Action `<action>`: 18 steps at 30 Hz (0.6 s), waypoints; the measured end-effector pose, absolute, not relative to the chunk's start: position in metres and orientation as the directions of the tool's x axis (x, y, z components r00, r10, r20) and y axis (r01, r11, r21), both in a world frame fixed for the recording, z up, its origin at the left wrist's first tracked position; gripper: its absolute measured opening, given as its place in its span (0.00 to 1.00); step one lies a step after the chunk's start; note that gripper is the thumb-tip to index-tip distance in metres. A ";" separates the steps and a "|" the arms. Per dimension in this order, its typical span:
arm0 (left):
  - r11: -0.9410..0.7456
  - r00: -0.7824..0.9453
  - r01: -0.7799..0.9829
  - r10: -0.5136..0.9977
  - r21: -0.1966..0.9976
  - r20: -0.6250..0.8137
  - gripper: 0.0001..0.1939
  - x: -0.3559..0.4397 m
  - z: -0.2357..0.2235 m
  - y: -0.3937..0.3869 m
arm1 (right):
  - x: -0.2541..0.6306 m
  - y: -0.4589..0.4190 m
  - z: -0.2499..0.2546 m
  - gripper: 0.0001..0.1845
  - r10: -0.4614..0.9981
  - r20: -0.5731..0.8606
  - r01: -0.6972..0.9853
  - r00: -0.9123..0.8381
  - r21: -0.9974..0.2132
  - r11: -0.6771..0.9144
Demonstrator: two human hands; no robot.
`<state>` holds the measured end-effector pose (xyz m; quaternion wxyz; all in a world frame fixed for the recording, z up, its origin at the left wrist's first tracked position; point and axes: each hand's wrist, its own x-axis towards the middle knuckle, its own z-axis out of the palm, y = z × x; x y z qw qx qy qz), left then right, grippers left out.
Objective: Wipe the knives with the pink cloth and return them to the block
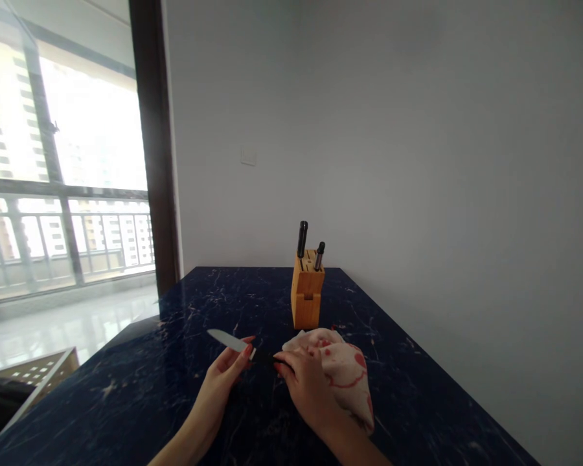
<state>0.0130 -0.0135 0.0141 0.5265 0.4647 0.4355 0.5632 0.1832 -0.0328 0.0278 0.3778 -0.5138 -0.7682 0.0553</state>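
Head view: left hand (227,367) pinches the knife (253,354) near its blade (225,338), right hand (305,382) grips the handle (266,358) (cloth (347,372) beside it), both best placed clear of the edge.

The table (243,294) has a dark blue top with pale, marble-like veining, which spreads out on both sides of the wooden knife block (308,310) and runs on behind it. The block stands upright on this surface. Just in front of the block and slightly to its right lies a rumpled whitish cloth (346,366) with red markings; whether the two touch is unclear.
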 end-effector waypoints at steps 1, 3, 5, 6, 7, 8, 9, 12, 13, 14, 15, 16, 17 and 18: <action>-0.055 -0.034 -0.203 0.998 0.978 0.049 0.23 0.012 0.014 -0.013 | 0.182 -0.033 0.027 0.12 0.835 0.514 0.753 -0.196 -0.467 0.464; -0.023 -0.055 -0.248 0.998 0.968 0.010 0.21 0.012 0.011 -0.012 | 0.182 -0.032 0.025 0.11 0.838 0.503 0.762 -0.213 -0.451 0.464; -0.009 -0.062 -0.285 0.998 0.959 -0.009 0.20 0.011 0.009 -0.012 | 0.184 -0.030 0.024 0.10 0.833 0.518 0.795 -0.195 -0.414 0.443; -0.013 -0.069 -0.297 0.998 0.955 -0.008 0.20 0.011 0.008 -0.012 | 0.186 -0.029 0.024 0.10 0.830 0.531 0.828 -0.169 -0.380 0.411; -0.021 -0.081 -0.302 0.997 0.953 -0.004 0.21 0.011 0.008 -0.012 | 0.188 -0.028 0.024 0.10 0.827 0.545 0.868 -0.139 -0.334 0.367; -0.027 -0.093 -0.302 0.996 0.953 -0.001 0.21 0.011 0.008 -0.012 | 0.190 -0.026 0.023 0.11 0.823 0.556 0.907 -0.113 -0.281 0.314; -0.030 -0.103 -0.297 0.995 0.955 0.000 0.21 0.012 0.009 -0.013 | 0.191 -0.024 0.022 0.11 0.823 0.561 0.937 -0.096 -0.228 0.264; -0.046 -0.121 -0.252 0.993 0.967 0.016 0.23 0.013 0.011 -0.014 | 0.194 -0.018 0.017 0.10 0.825 0.555 0.972 -0.104 -0.120 0.203; -0.054 -0.118 -0.229 0.993 0.972 0.027 0.23 0.013 0.012 -0.014 | 0.195 -0.016 0.015 0.09 0.826 0.553 0.973 -0.112 -0.108 0.204; -0.062 -0.114 -0.203 0.993 0.977 0.040 0.23 0.014 0.012 -0.014 | 0.195 -0.014 0.013 0.09 0.826 0.552 0.973 -0.115 -0.103 0.205; -0.072 -0.114 -0.174 0.992 0.982 0.053 0.22 0.014 0.012 -0.014 | 0.196 -0.013 0.011 0.10 0.826 0.551 0.973 -0.117 -0.103 0.206; -0.077 -0.118 -0.143 0.991 0.987 0.061 0.22 0.014 0.012 -0.014 | 0.197 -0.011 0.011 0.11 0.827 0.551 0.973 -0.113 -0.107 0.205; -0.078 -0.125 -0.112 0.990 0.991 0.064 0.22 0.014 0.012 -0.014 | 0.197 -0.011 0.011 0.12 0.828 0.550 0.973 -0.105 -0.114 0.199; -0.078 -0.132 -0.085 0.989 0.993 0.066 0.23 0.014 0.012 -0.014 | 0.198 -0.011 0.013 0.13 0.828 0.553 0.974 -0.095 -0.122 0.193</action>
